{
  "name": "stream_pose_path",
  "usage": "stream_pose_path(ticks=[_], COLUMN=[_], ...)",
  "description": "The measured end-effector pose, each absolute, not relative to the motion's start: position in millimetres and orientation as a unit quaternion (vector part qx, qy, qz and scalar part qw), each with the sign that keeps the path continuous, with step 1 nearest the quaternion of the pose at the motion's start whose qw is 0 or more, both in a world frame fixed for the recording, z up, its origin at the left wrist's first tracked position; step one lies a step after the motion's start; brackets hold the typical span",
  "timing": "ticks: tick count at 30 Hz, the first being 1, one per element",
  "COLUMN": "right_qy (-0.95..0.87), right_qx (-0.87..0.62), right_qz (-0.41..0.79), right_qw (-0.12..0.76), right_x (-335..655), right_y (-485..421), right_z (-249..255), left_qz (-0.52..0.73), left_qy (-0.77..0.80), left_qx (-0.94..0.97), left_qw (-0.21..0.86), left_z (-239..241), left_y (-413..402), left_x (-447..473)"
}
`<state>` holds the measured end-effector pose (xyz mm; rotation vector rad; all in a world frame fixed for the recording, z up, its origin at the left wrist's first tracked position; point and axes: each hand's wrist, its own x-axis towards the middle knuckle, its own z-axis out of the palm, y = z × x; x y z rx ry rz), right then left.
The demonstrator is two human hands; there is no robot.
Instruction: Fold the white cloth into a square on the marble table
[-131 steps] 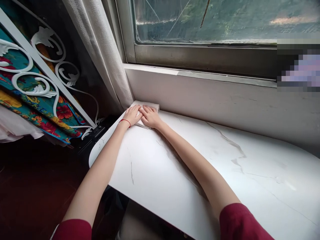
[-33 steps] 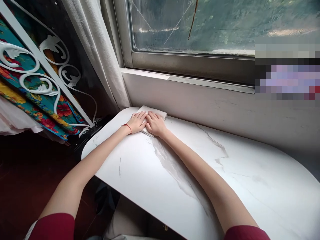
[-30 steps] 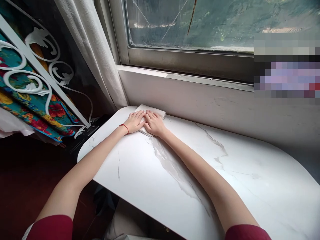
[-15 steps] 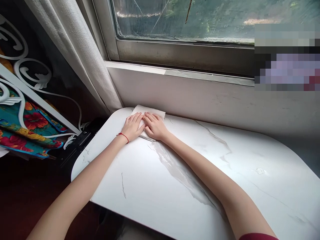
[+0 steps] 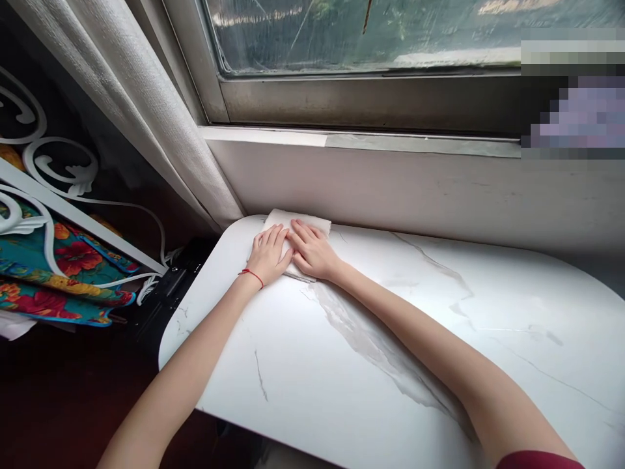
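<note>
A folded whitish cloth lies at the far left part of a white marble-patterned table. My left hand rests flat on the cloth's left side, fingers stretched out, a thin red string around the wrist. Beside it, my right hand is pressed flat on the cloth's right part with the fingers extended. The hands touch or nearly touch at the fingers and thumbs. Much of the cloth is hidden beneath them, though its far edge and a bit of its near edge show.
Behind the table rises a low wall under a metal-framed window. A pale curtain hangs at the left. Past the table's left end are a white scrolled metal frame, floral fabric and a black object.
The camera view has shifted slightly, so the table appears farther right. Both hands stay flat on the cloth in nearly the same place; the right fingers look a little more spread.
</note>
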<state>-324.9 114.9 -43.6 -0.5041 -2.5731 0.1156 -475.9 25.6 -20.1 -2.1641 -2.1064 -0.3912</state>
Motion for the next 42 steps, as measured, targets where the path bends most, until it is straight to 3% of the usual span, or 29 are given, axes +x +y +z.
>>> stream_pose_path(ticks=[10,22,33,42], right_qy=[-0.959,-0.945,-0.952,-0.952], right_qx=[-0.202,-0.225,-0.155,-0.173], right_qz=[0.034,0.057,0.065,0.066], right_qw=[0.196,0.23,0.257,0.242], right_x=[-321,-273,-203,-191], right_y=[112,14,-93,-50], right_z=[-40,-38,-34,-34], left_qz=[-0.096,-0.006,-0.106,-0.088], left_qy=[-0.681,-0.683,-0.654,-0.638], left_qx=[-0.725,-0.726,-0.74,-0.764], left_qw=[0.04,0.077,0.118,0.038], left_z=[-11,15,-7,-10], left_y=[22,-48,-166,-113], left_x=[-471,-417,-375,-368])
